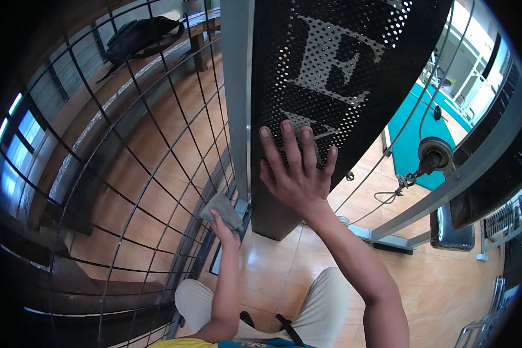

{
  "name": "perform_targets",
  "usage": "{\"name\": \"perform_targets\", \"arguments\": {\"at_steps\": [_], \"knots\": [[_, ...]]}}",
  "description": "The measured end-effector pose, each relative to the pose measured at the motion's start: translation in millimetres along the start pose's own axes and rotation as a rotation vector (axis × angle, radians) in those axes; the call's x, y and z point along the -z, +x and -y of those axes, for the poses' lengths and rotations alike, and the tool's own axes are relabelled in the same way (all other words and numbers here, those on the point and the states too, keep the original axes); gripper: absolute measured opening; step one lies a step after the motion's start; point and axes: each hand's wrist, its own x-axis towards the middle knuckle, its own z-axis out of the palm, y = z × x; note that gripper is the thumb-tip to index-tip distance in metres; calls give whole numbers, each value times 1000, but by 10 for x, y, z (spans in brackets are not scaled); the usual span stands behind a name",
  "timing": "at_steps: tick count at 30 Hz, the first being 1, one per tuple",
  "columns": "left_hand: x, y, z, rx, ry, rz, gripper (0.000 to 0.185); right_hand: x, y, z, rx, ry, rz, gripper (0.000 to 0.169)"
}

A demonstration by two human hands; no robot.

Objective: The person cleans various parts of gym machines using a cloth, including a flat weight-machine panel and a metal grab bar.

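Observation:
My right hand [299, 169] lies flat with spread fingers on a black perforated metal panel [352, 117] that bears large grey lettering. Low on the left, my left hand [223, 228] grips a folded grey cloth [222, 211]. The cloth is beside the foot of a grey steel upright [239, 95] and close to a black wire mesh [156, 174]; whether it touches either one I cannot tell. Part of the panel's surface is hidden under my right hand.
Cables run down the right to a pulley [435, 153] on the grey gym machine frame [417, 209]. A padded black seat [452, 230] is beyond it. Behind the mesh, a dark bag [141, 39] rests on a wooden bench [198, 48]. Tiled floor [269, 265] lies below.

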Motion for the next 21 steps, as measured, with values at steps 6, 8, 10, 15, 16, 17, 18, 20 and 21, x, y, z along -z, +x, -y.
{"name": "perform_targets", "arguments": {"at_steps": [6, 8, 10, 15, 16, 17, 18, 20, 21], "knots": [[1741, 304, 1751, -1, 1102, -290, 52, 38, 69, 37, 69, -20, -15, 54], [1739, 256, 1955, 166, 1193, -283, 47, 11, 13, -70, 59, -65, -7, 54], [1777, 480, 2263, 137, 1050, -294, 45, 27, 61, -15, 43, -42, -20, 54], [1420, 581, 2595, 167, 651, -372, 43, 15, 79, 83, -1, 26, -39, 55], [1292, 482, 2540, 200, 553, -402, 44, 9, 61, 57, 11, 5, -37, 54], [1275, 351, 2409, 218, 590, -356, 46, -2, 40, 45, 24, -10, -37, 53], [1164, 210, 2330, 246, 621, -287, 49, -9, 46, -15, 43, -48, -41, 52], [897, -181, 1941, 248, 635, -188, 52, 1, 10, -72, 38, -61, -32, 52], [556, -490, 1552, 221, 608, -153, 52, -4, 20, -63, 35, -55, -39, 52]]}}
